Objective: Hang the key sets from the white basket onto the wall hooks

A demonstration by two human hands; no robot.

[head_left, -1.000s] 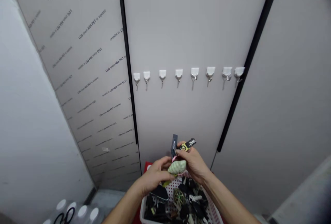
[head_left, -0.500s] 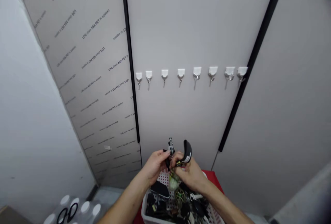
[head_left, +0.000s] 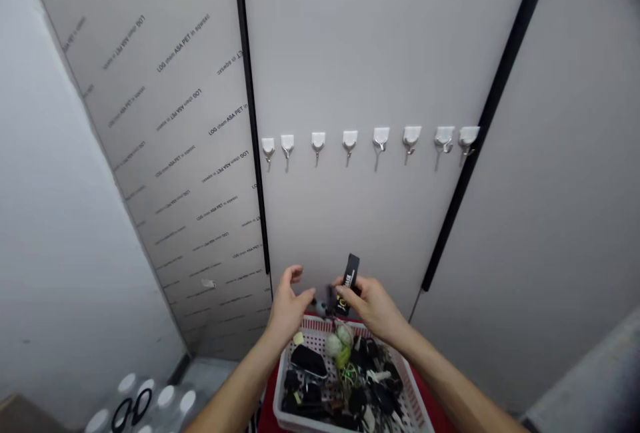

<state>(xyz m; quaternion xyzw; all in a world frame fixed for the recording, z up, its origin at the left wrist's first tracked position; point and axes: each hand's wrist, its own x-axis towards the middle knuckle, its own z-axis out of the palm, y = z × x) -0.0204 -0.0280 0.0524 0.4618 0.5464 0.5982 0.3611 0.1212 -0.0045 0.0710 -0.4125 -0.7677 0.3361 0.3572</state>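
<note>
My right hand (head_left: 373, 303) pinches a black key strap (head_left: 351, 270) with white and yellow lettering, held upright above the basket's far side. A small grey and dark piece (head_left: 321, 306), blurred, hangs beside the strap; I cannot make out its kind. Close by on the left is my left hand (head_left: 290, 303), its thumb and fingers apart. The thumb tip is at the grey piece, and whether they touch is unclear. Below both hands, a white perforated basket (head_left: 417, 413) holds a jumble of keys and key rings, round pale green charms (head_left: 333, 345) and a black case (head_left: 309, 360).
Several white adhesive hooks (head_left: 350, 140) run in a row across the grey panel (head_left: 345, 220) ahead. Black strips (head_left: 253, 120) edge the panel. Red cloth (head_left: 270, 400) lies under the basket. Bottles with white caps (head_left: 166, 396) and a black looped handle stand at lower left.
My left hand has let go and opened, drawing up and left. The strap, curled over before, now stands straight in my right hand. The pale green charms have dropped lower over the basket.
</note>
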